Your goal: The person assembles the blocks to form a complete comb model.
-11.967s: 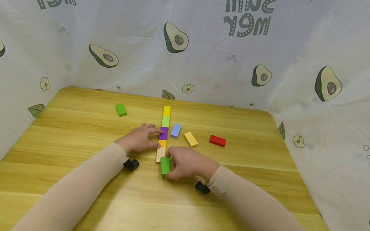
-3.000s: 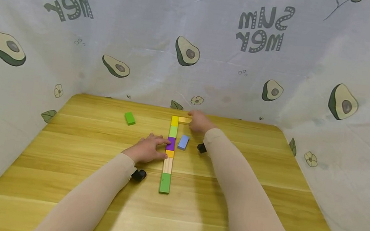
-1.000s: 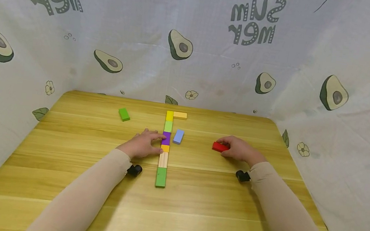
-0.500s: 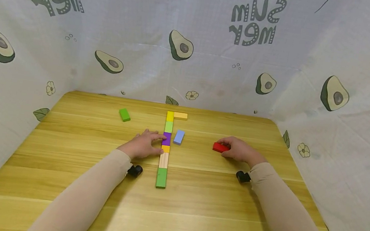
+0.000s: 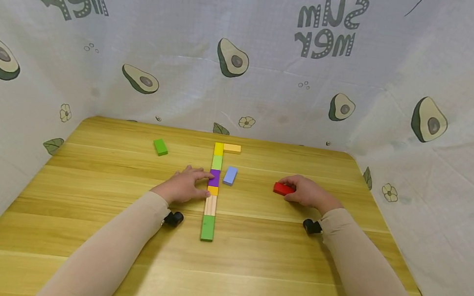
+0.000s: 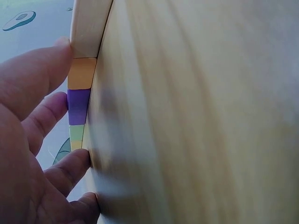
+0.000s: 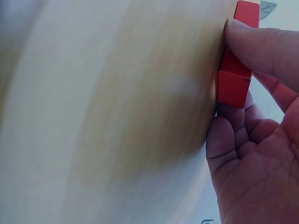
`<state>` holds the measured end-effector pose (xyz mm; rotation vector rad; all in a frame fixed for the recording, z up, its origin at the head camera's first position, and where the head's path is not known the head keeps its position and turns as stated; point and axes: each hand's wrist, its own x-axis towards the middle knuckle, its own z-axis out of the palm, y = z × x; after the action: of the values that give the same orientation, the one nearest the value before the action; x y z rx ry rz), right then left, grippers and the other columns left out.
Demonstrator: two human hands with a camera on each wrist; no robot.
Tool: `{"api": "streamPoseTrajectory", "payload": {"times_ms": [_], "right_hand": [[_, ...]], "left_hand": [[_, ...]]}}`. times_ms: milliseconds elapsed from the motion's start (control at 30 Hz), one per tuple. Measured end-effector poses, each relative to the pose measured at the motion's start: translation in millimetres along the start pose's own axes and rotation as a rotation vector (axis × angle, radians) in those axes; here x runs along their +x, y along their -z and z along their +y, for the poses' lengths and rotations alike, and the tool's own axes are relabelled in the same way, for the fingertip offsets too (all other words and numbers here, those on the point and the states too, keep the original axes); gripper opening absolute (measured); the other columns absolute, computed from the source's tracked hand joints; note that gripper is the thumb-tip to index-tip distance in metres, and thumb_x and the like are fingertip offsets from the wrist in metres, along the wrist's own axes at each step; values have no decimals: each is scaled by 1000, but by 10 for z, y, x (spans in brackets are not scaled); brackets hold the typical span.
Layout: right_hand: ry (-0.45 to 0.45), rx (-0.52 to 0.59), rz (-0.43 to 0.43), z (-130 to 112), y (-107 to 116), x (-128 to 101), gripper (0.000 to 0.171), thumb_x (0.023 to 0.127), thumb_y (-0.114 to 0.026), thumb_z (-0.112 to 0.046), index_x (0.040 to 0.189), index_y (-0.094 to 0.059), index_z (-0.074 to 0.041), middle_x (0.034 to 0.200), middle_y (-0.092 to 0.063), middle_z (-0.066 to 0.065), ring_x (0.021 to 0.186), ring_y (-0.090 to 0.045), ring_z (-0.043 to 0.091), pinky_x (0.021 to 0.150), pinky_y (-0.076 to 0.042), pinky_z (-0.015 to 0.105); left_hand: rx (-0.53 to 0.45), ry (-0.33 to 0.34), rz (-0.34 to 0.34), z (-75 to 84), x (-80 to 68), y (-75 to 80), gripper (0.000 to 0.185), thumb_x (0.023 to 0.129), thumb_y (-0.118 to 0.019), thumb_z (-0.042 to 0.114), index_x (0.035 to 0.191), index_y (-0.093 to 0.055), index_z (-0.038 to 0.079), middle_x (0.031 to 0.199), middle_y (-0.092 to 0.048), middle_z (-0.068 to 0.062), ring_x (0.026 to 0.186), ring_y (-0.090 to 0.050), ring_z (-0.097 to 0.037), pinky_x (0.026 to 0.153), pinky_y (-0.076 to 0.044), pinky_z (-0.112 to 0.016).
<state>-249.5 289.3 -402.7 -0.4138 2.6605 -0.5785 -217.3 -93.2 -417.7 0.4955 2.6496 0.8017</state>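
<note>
A straight row of wooden blocks runs away from the person: a green block (image 5: 207, 228) nearest, then a plain wood block (image 5: 210, 205), an orange block (image 5: 212, 190), a purple block (image 5: 214, 175), a light green block (image 5: 217, 162) and a yellow block (image 5: 218, 148). A pale yellow block (image 5: 232, 149) extends rightward from the far end. My left hand (image 5: 183, 186) rests along the row's left side, fingertips at the purple block and thumb near the orange one. Off to the right, my right hand (image 5: 308, 194) pinches a red block (image 7: 236, 86) low against the table.
A loose blue block (image 5: 230, 176) lies just right of the row. Farther left on the wooden table (image 5: 95, 185) is another green block (image 5: 160, 147). A patterned cloth (image 5: 181, 22) surrounds the back and sides.
Since the earliest frame, the right hand put the green block at the row's near end and the pale yellow one at its far end. It then moved to the red block and stayed there.
</note>
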Motion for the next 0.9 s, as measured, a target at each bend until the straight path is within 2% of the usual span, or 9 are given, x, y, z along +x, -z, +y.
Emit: {"api": "streamPoseTrajectory", "payload": {"times_ms": [700, 900], "right_hand": [[-6, -10, -9, -26, 30, -1, 45, 83, -69, -18, 126, -56, -16, 124, -56, 10, 107, -49, 27, 98, -40, 47], [-10, -21, -5, -40, 34, 25, 44, 84, -68, -18, 126, -55, -15, 120, -58, 10, 104, -51, 27, 95, -42, 46]], "left_hand": [[10, -11, 1, -27, 25, -16, 59, 83, -63, 49, 137, -43, 36, 153, -26, -6, 142, -5, -38, 111, -4, -61], [14, -13, 5, -25, 21, -18, 59, 83, -62, 50, 137, -43, 36, 153, -26, -5, 143, -4, -38, 111, -4, -61]]}}
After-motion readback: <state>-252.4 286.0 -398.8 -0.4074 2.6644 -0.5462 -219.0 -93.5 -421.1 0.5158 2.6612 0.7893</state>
